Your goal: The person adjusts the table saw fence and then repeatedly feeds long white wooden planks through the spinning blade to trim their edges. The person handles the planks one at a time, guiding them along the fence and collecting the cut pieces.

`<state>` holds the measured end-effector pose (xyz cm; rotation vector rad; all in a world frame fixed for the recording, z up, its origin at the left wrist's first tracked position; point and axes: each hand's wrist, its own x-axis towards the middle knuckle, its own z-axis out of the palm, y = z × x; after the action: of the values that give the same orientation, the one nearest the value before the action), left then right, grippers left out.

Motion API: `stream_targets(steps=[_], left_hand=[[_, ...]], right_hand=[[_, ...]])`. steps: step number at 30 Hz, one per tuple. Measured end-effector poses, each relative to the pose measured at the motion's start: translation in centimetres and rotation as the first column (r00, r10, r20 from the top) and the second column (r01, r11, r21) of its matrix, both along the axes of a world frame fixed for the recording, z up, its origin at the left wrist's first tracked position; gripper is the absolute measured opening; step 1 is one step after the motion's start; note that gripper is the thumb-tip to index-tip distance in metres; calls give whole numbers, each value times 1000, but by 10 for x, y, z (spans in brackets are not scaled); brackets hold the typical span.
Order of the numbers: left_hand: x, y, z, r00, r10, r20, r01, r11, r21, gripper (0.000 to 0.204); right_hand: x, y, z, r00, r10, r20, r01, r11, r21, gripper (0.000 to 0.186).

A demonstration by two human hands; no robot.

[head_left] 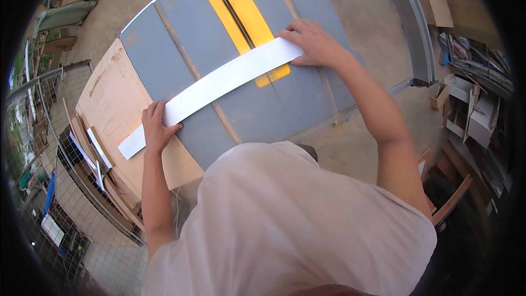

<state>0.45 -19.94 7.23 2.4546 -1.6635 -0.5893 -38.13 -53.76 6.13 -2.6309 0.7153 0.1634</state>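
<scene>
A long white strip of board (230,79) lies slantwise across the grey top of a table saw (159,44). Its far edge looks slightly ragged. My left hand (157,126) is closed round the strip near its left end, thumb on the near edge and fingers over the far one. At the other end, my right hand (311,43) pinches the strip across its width. Beneath the strip passes a yellow insert plate (247,8) with a dark slot; the strip covers part of both. No blade can be made out.
A pale plywood panel (109,93) adjoins the saw top on the left. Beyond it stand a wire mesh fence (71,186) and leaning offcuts (101,148). A grey metal rail (413,27) runs along the right, with boxes and scrap boards (482,115) past it.
</scene>
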Motion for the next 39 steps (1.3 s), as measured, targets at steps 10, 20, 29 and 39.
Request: stream_targets(steps=[10,20,29,39], left_hand=[[-10,2,6,999,18,28,-18,1000,-8,85],[-13,0,9,998,17,57,-19,999,26,85],[-16,-2,11,998,36,50,-39,998,55,87],[-12,-6,11,998,41,43,-42,999,29,87]], right_hand=[[-2,10,15,1000,-30,-4,30,999,15,64],[-5,8,11,999,-28,25,28,999,20,66],[-3,9,10,998,-67,-12,67,997,28,68],[1,3,8,998,-65,-12,65,997,35,72]])
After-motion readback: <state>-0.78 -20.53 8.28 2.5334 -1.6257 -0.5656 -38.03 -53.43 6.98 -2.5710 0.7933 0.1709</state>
